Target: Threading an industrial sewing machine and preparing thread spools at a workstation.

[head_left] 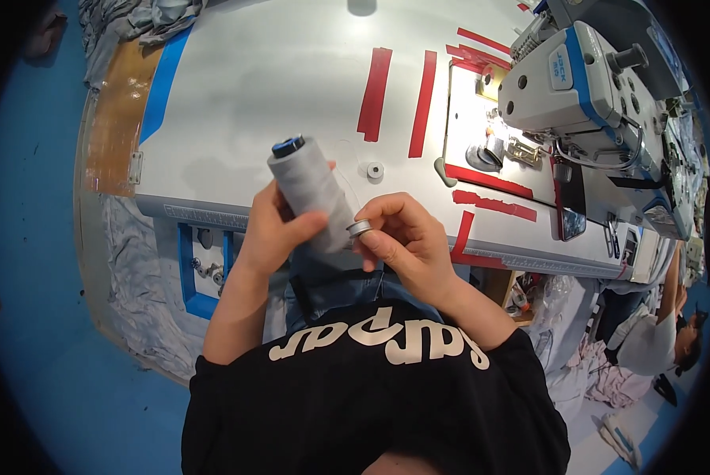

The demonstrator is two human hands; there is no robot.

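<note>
My left hand (272, 229) grips a large cone of grey thread (311, 190) with a blue core showing at its top end, tilted up and to the left above the table's front edge. My right hand (402, 237) pinches a small silver metal bobbin (360, 228) right against the lower end of the cone. A thin thread runs from the cone toward the bobbin. A second small bobbin (375, 170) lies on the white table (276, 79) just beyond my hands.
A white and blue sewing machine (584, 87) stands at the right with its lit needle area (489, 142). Red tape strips (375, 93) mark the table. Grey fabric (133, 261) hangs at the left. Another person (672, 332) sits at the far right.
</note>
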